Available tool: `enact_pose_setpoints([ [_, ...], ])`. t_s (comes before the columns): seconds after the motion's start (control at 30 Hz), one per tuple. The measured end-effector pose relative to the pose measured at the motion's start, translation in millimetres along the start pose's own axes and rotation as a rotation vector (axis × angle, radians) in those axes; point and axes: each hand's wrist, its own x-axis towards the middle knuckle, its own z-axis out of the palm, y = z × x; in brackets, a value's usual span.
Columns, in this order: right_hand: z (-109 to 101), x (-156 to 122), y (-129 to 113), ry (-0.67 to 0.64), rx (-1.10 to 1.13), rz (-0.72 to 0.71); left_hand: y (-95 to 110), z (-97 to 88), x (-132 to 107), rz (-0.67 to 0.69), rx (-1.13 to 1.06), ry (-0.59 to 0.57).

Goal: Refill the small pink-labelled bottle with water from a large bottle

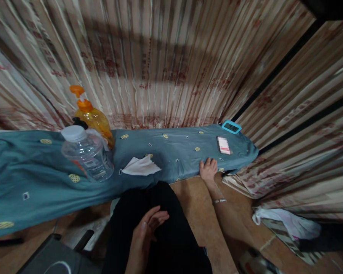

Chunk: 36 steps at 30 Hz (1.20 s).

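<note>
My left hand [149, 225] hangs over my dark-trousered lap, its fingers loosely stretched and nothing visible in them. Palm down, my right hand [208, 169] rests with fingers spread on the front edge of the cloth-covered table [174, 154]. Beyond it lies a small pink-and-white packet [224, 145], its print blurred. Farther back is a blue-framed digital clock [231, 126]. A crumpled white tissue [141, 166] lies on the cloth left of centre. To its left stand a clear plastic jar [88, 156] with a white lid and an orange pump bottle [95, 123], partly hidden by the jar.
Patterned curtains [165, 68] hang behind the table and on the right, with dark poles [277, 72] running across them. A grey object [57, 258] with a dark handle stands at lower left. A white plastic bag [288, 222] lies on the floor at right.
</note>
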Motion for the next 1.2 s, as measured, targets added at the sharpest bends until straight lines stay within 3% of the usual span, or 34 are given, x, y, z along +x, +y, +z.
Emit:
enact_pose_setpoints([
  [0.17, -6.0, -72.5, -53.8, -0.033, 0.091, -0.226, -3.0, -0.5, -4.9, 0.0, 0.09, -0.027],
  [0.3, -11.3, -104.2, -71.8, -0.021, 0.155, -0.321, -2.2, 5.9, -12.2, 0.016, 0.143, -0.003],
  [0.57, -12.7, -110.9, -56.8, -0.008, 0.255, -0.433, 11.2, 19.1, -25.1, 0.059, 0.281, 0.069],
  [0.67, -10.0, -113.7, -55.7, 0.013, 0.276, -0.434, 21.8, 30.5, -27.6, 0.15, 0.378, 0.013],
  [0.83, -8.0, -115.8, -56.7, 0.04, 0.282, -0.448, 38.7, 45.4, -21.3, 0.252, 0.348, -0.064],
  [0.9, -7.0, -115.3, -56.3, 0.05, 0.281, -0.458, 49.2, 46.7, -13.1, 0.349, 0.361, -0.015],
  [1.0, -4.6, -114.5, -54.9, 0.058, 0.281, -0.467, 75.5, 45.9, 4.9, 0.601, 0.508, 0.092],
  [1.1, -2.6, -114.7, -53.9, 0.053, 0.286, -0.463, 114.6, 43.7, 26.5, 0.925, 0.692, 0.329],
  [1.2, -2.6, -116.1, -54.2, 0.037, 0.305, -0.455, 158.4, 39.1, 46.1, 1.164, 0.879, 0.572],
])
